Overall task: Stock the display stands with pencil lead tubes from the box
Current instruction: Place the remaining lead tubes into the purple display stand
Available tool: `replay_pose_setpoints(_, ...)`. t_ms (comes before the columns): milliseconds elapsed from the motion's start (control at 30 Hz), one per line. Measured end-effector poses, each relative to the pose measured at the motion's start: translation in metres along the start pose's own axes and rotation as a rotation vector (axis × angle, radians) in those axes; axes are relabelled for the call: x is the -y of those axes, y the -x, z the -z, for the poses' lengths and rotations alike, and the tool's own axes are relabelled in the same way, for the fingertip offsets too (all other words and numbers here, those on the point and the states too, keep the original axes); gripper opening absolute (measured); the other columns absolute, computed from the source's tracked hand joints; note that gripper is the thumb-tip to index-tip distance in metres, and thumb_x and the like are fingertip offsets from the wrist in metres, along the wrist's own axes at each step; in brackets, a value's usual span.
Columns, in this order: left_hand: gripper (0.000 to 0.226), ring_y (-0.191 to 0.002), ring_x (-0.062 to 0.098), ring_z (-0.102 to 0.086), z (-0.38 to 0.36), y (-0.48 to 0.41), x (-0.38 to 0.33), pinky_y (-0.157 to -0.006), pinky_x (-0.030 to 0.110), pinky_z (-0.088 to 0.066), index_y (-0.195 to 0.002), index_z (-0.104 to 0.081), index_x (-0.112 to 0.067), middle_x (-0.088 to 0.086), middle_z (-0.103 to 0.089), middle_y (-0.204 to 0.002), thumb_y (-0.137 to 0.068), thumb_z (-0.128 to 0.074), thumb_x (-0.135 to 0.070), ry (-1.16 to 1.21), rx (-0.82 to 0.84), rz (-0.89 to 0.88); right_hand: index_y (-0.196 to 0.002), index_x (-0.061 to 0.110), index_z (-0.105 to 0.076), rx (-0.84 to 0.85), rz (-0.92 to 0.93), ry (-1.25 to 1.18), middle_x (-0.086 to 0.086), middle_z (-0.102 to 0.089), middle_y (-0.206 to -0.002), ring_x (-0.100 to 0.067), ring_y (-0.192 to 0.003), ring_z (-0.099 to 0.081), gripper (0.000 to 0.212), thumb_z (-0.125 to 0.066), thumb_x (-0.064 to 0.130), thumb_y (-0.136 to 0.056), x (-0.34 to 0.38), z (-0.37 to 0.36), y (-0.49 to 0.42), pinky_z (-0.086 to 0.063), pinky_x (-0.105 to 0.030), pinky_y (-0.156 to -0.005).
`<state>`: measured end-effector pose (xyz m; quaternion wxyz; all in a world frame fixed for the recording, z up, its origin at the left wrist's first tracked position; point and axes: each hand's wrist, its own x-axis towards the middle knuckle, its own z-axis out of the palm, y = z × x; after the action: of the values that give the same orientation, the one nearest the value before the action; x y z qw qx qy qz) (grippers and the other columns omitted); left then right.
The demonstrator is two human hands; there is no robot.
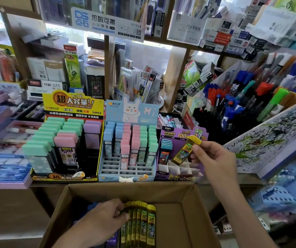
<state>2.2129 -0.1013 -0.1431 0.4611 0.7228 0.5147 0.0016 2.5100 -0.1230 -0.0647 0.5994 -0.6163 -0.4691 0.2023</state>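
Yellow-capped lead tube (186, 152) is pinched near its cap by the right hand (213, 158) and tilted bottom-first over the purple stand (177, 177), probably so it drops straight into an empty slot. More yellow tubes (143, 226) are gripped by curled fingers of the left hand (100, 219) in the cardboard box (188, 212), likely queued up next.

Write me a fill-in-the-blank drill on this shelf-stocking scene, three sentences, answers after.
The right hand pinches a lead tube whose cap is ____.
The left hand grips the row of tubes inside the cardboard ____.
The blue rabbit stand sits ____ the yellow stand and the purple stand.
Missing words: yellow; box; between.
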Motion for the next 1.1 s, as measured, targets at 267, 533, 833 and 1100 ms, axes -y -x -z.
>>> replay_pose_setpoints(267,0.024,-0.097,0.004,-0.06,-0.002,0.005,-0.002,-0.091,0.025,-0.048,-0.11,-0.056,-0.037,-0.013,-0.062,-0.103,-0.094,-0.059,-0.055,-0.011,-0.038,0.028,-0.084,0.034,-0.073,-0.006,0.12,0.203,0.007,-0.075,-0.072,-0.01,-0.065,-0.073,0.023,-0.072,0.013,-0.094,-0.011,-0.015,-0.02,-0.06,-0.021,-0.062)
replay_pose_setpoints(533,0.03,-0.096,0.005,-0.06,-0.003,0.004,-0.002,-0.094,0.027,-0.048,-0.115,-0.055,-0.034,-0.011,-0.062,-0.106,-0.095,-0.059,-0.055,-0.022,-0.024,0.027,-0.071,0.023,-0.072,0.069,0.067,0.458,0.013,-0.066,-0.059,-0.007,-0.051,-0.059,0.025,-0.07,0.024,-0.096,-0.021,-0.028,-0.02,-0.046,-0.026,-0.048)
replay_pose_setpoints(833,0.03,-0.097,0.007,-0.061,-0.004,0.005,0.0,-0.091,0.029,-0.052,-0.117,-0.056,-0.035,-0.01,-0.063,-0.105,-0.095,-0.057,-0.055,-0.03,-0.019,0.02,-0.054,0.015,-0.053,0.096,0.029,0.661,0.004,-0.048,-0.046,-0.011,-0.041,-0.042,0.056,-0.055,0.043,-0.103,-0.033,-0.034,-0.019,-0.029,-0.027,-0.047)
replay_pose_setpoints(1100,0.034,-0.105,0.002,-0.06,-0.008,0.002,0.005,-0.1,0.03,-0.052,-0.128,-0.056,-0.035,-0.014,-0.063,-0.117,-0.096,-0.062,-0.044,-0.01,-0.029,0.025,-0.074,0.024,-0.064,-0.001,0.093,0.636,0.008,-0.061,-0.062,-0.005,-0.058,-0.056,0.031,-0.059,0.037,-0.101,-0.005,-0.03,0.011,-0.035,-0.022,-0.049)
